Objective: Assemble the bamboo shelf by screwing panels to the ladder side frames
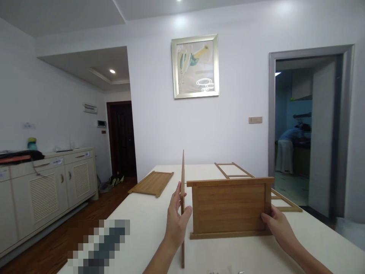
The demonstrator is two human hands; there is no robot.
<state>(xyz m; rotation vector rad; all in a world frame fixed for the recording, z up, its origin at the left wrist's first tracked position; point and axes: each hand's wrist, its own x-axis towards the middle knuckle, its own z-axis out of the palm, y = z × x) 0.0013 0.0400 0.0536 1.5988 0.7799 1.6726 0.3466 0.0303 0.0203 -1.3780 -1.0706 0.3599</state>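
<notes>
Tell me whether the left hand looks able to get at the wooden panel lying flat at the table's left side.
Probably not now: the left hand is gripping an upright wooden board. Otherwise the way to the flat panel looks free, perhaps needing a stretch.

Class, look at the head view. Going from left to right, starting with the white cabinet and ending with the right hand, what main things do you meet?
White cabinet → dark door → flat wooden panel → left hand → wide upright panel → right hand.
</notes>
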